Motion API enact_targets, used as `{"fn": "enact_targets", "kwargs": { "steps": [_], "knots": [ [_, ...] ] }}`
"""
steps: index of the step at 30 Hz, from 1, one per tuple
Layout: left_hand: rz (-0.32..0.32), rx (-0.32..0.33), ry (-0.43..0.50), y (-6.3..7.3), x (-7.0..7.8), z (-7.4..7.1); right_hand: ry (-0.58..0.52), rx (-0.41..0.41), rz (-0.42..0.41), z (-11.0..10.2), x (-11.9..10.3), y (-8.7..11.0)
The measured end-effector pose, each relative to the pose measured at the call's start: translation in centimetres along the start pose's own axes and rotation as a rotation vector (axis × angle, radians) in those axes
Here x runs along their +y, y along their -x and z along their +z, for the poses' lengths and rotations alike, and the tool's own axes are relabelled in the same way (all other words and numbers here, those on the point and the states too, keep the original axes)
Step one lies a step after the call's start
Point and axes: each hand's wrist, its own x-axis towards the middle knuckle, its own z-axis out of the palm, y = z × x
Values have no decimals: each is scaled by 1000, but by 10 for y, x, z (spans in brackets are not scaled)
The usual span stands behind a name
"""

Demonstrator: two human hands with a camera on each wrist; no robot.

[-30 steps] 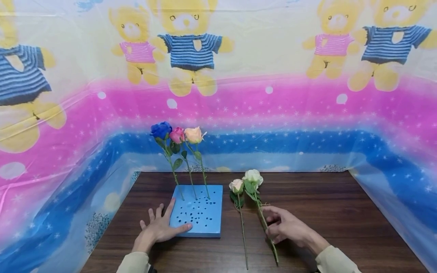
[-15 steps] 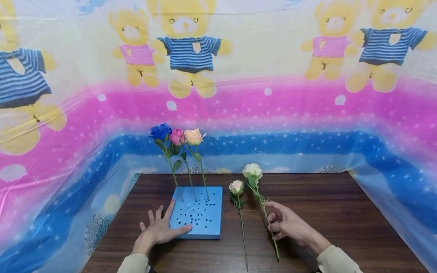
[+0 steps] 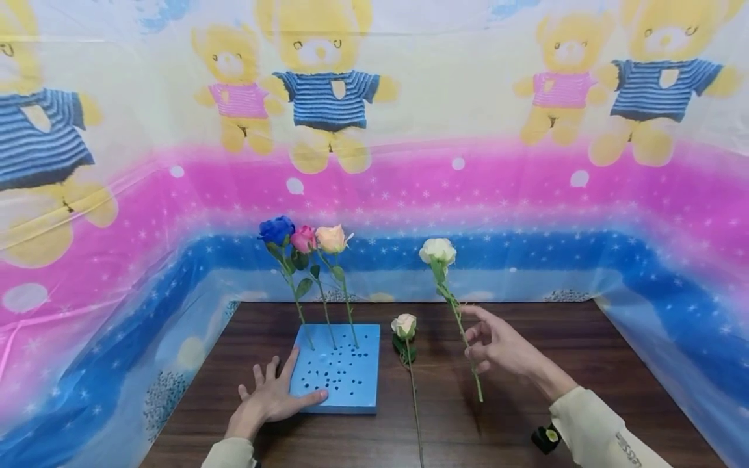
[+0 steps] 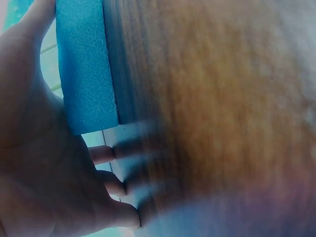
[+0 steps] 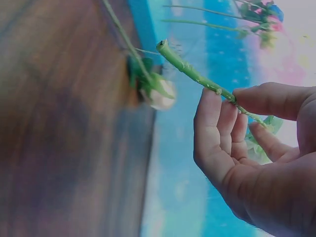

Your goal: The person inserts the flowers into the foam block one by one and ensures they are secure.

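Observation:
My right hand (image 3: 506, 348) pinches the green stem of a white artificial rose (image 3: 437, 252) between thumb and fingers. The rose leans slightly left, its bloom up and its stem's lower end above the table. In the right wrist view the cut end of the stem (image 5: 190, 71) sticks out past the fingertips. Spread fingers of my left hand (image 3: 272, 396) lie along the left side of a blue foam block (image 3: 365, 377), thumb on its holed top. Standing in the block's back part are a blue rose (image 3: 276, 231), a pink rose (image 3: 303, 240) and a peach rose (image 3: 331, 239).
A cream rose (image 3: 404, 326) lies on the dark wooden table (image 3: 556, 344) between the block and my right hand, stem toward me. A printed bear backdrop (image 3: 409, 188) surrounds the table's back and sides. A small black object (image 3: 545, 439) shows by the right sleeve.
My right hand has lifted the white rose off the table, raising it upward and more upright. The left hand has stayed on the foam block. The cream rose has stayed in place.

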Motion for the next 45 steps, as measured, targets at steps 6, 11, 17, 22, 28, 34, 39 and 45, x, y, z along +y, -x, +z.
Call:
{"fn": "enact_targets", "kwargs": {
  "steps": [6,11,17,22,28,34,39,45],
  "knots": [
    [-2,3,-1,1,-1,2,81,19,-52,-8,-22,-6],
    [-3,5,6,2,0,0,129,45,-109,-9,-35,-11],
    [3,7,2,1,0,-1,175,120,-180,-7,-46,-15],
    [2,10,-4,2,1,-1,182,163,-244,-6,-51,-17],
    [1,10,0,3,2,-1,203,190,-327,-3,-53,-20],
    [2,7,-1,3,1,-1,206,182,-400,0,-54,-21],
    [-1,5,1,2,1,-1,205,165,-423,3,-57,-20],
    [-4,4,2,2,1,-1,217,168,-448,9,-58,-21]
  ]
}}
